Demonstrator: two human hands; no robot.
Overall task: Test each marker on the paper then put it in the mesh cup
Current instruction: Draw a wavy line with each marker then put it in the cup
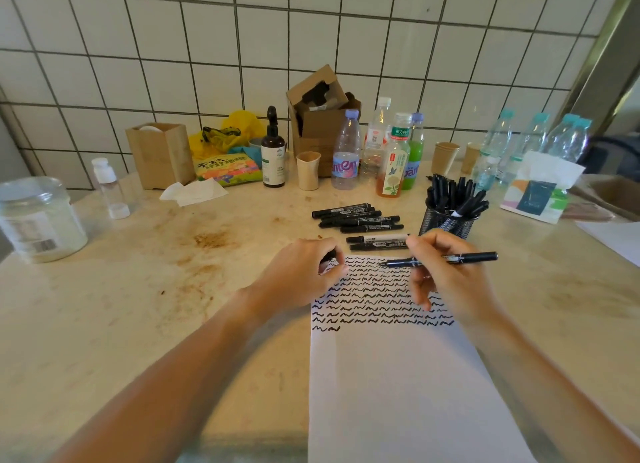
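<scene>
A white sheet of paper (pixel 398 376) lies in front of me, its upper part filled with rows of black squiggles. My right hand (pixel 446 275) grips an uncapped black marker (pixel 474 257), tip pointing left just above the top rows. My left hand (pixel 304 272) curls round a small black cap at the paper's top-left corner. Several black markers (pixel 358 218) lie in a loose pile beyond the paper. A black mesh cup (pixel 446 220) holding several markers stands to the right of that pile.
Bottles (pixel 346 150), paper cups (pixel 308 169), a cardboard box (pixel 322 116) and a dark pump bottle (pixel 273 150) line the tiled wall. A clear jar (pixel 38 216) stands far left. A tissue pack (pixel 540 188) lies at the right. The tabletop (pixel 173 289) is stained.
</scene>
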